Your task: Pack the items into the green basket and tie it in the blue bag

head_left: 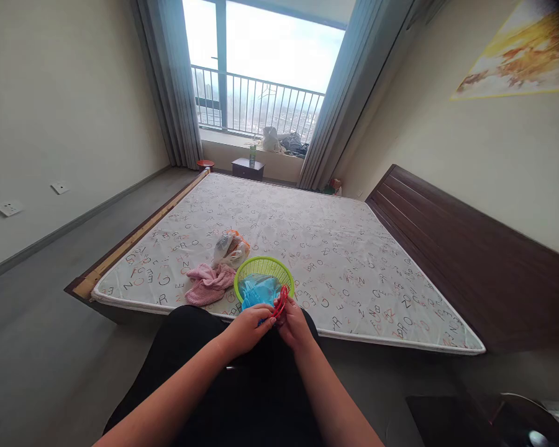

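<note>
At the near edge of the basket (264, 267), the left hand (250, 329) and right hand (294, 324) pinch a red cord (282, 300), its handling seemingly unfinished (loops look bunched), while blue plastic (259, 290) already sits mostly inside

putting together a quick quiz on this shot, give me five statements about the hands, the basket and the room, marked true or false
1. The left hand and right hand hold the red loops between them. True.
2. On the mattress, the pink cloth lies to the left of the basket. True.
3. The basket is blue. False: the basket is light green; the blue is plastic showing within its rim.
4. The bottle stands on the mattress. False: the bottle is on the small table near the window.
5. The headboard is on the right side of the picture. True.
</note>
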Action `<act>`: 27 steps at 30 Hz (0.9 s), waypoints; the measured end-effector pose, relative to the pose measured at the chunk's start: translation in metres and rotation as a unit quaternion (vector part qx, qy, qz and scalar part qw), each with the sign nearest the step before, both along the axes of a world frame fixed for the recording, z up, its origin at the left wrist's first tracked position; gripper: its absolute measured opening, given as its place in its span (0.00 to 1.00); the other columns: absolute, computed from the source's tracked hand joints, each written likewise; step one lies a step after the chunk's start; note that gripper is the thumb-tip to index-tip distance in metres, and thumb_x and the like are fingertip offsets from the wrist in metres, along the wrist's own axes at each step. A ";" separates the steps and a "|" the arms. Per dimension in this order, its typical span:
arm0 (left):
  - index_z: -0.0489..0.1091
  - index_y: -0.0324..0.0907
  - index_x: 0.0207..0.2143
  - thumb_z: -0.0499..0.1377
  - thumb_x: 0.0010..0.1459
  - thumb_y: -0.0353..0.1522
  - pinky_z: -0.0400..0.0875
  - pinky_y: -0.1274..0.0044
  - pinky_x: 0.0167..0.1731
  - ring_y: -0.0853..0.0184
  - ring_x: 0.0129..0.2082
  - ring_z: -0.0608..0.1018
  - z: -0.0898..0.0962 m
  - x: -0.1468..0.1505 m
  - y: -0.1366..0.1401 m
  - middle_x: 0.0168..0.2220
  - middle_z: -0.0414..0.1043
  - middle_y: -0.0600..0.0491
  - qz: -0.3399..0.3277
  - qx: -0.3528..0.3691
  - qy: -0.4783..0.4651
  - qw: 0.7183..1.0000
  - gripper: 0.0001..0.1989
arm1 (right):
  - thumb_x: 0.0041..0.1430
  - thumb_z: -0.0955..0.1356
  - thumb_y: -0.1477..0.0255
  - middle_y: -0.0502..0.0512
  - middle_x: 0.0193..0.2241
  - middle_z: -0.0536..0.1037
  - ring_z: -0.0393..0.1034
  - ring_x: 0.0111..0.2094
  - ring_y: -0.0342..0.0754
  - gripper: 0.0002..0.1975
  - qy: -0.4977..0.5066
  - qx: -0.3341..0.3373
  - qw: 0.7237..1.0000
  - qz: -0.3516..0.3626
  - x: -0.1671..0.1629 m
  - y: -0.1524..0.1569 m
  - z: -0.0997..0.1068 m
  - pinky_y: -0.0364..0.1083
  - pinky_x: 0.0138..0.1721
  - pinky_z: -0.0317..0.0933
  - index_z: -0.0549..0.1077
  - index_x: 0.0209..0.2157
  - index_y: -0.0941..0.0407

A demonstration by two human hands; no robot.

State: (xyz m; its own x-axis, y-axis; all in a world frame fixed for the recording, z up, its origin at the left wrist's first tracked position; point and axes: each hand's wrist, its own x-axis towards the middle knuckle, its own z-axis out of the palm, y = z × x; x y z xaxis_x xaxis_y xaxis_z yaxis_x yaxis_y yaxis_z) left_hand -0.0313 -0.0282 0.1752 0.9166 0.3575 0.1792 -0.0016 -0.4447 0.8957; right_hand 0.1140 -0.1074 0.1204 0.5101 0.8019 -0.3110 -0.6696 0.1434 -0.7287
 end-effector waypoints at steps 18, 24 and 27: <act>0.77 0.42 0.35 0.52 0.69 0.47 0.70 0.69 0.53 0.59 0.48 0.77 -0.086 -0.040 0.074 0.47 0.77 0.46 0.098 0.050 0.058 0.992 0.22 | 0.49 0.79 0.50 0.36 0.15 0.54 0.43 0.16 0.35 0.26 -0.049 -0.041 0.996 0.056 0.024 -0.019 -0.063 0.38 0.18 0.42 0.69 0.32 0.55; 0.76 0.41 0.37 0.49 0.69 0.42 0.70 0.69 0.48 0.58 0.43 0.77 -0.149 -0.055 0.074 0.41 0.77 0.46 0.081 0.068 0.176 0.979 0.20 | 0.46 0.79 0.49 0.37 0.15 0.55 0.46 0.17 0.36 0.27 -0.043 -0.070 0.992 0.092 0.021 -0.017 -0.094 0.40 0.21 0.50 0.70 0.30 0.55; 0.76 0.41 0.43 0.48 0.68 0.41 0.68 0.68 0.49 0.55 0.46 0.78 -0.168 -0.053 0.073 0.43 0.78 0.44 0.065 0.080 0.236 0.966 0.20 | 0.46 0.80 0.50 0.38 0.15 0.57 0.50 0.18 0.37 0.26 -0.038 -0.062 0.993 0.091 0.022 -0.015 -0.097 0.41 0.23 0.54 0.71 0.30 0.55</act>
State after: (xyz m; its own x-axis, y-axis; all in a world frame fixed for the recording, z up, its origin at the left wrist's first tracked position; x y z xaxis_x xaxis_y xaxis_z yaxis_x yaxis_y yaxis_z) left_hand -0.0842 0.0448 0.0076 0.8589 0.4774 -0.1853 0.4555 -0.5470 0.7023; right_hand 0.1357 -0.1227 0.0237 0.3854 0.8414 -0.3788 -0.6186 -0.0690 -0.7826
